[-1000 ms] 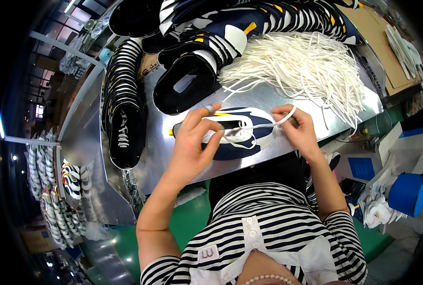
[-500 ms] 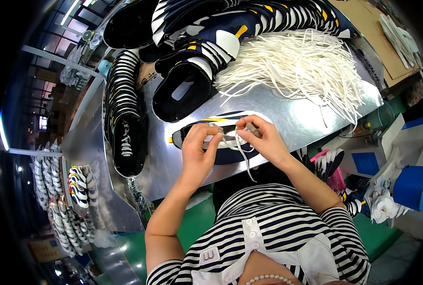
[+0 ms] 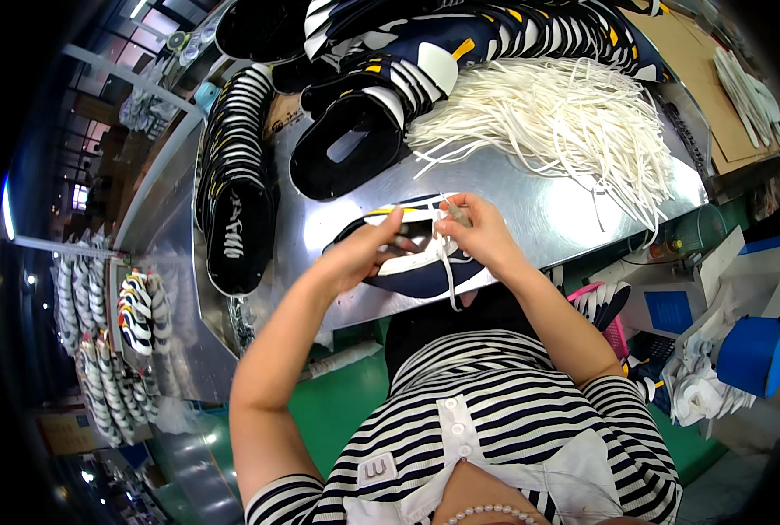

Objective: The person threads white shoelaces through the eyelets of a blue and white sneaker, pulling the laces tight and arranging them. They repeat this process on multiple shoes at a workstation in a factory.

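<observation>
While both our hands work at the navy shoe (image 3: 425, 271) lying on the bench (image 3: 547, 201), our left hand (image 3: 368, 249) steadies its upper and our right hand (image 3: 473, 229) pinches the white lace (image 3: 447, 267); we should feed it flat and keep it taut.

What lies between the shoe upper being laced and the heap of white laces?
In the head view, only bare shiny metal tabletop separates the navy shoe upper from the heap of white laces.
</observation>
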Demonstrator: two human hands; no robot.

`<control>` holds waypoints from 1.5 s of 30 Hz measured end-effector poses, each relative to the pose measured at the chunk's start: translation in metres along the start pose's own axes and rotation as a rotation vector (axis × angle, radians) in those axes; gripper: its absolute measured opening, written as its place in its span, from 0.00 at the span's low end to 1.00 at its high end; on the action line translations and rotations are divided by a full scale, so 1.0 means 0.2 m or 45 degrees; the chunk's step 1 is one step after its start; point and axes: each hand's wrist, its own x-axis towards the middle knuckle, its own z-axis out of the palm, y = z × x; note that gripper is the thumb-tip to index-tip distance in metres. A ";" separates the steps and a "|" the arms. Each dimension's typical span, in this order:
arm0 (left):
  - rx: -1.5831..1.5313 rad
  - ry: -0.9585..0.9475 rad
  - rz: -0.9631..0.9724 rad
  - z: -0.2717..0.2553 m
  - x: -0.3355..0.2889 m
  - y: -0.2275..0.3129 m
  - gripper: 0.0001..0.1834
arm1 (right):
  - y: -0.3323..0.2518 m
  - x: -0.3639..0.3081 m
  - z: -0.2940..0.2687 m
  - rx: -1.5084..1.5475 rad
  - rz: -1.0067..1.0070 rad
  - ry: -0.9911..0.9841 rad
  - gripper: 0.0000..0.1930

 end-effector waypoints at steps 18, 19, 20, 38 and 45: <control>0.057 0.589 0.837 0.29 -0.03 -0.19 0.12 | -0.12 -0.19 0.03 -0.384 -0.253 -0.003 0.17; 0.040 0.583 0.861 0.29 -0.02 -0.19 0.13 | -0.12 -0.21 0.02 -0.402 -0.311 0.012 0.17; 0.055 0.592 0.841 0.28 -0.03 -0.18 0.13 | -0.11 -0.22 0.01 -0.420 -0.369 0.027 0.16; 0.077 0.555 0.643 0.29 -0.10 -0.16 0.11 | -0.05 -0.18 0.07 -0.059 -0.100 0.156 0.21; 0.023 0.575 0.986 0.34 -0.11 -0.25 0.14 | -0.12 -0.18 0.11 -0.320 -0.113 0.183 0.23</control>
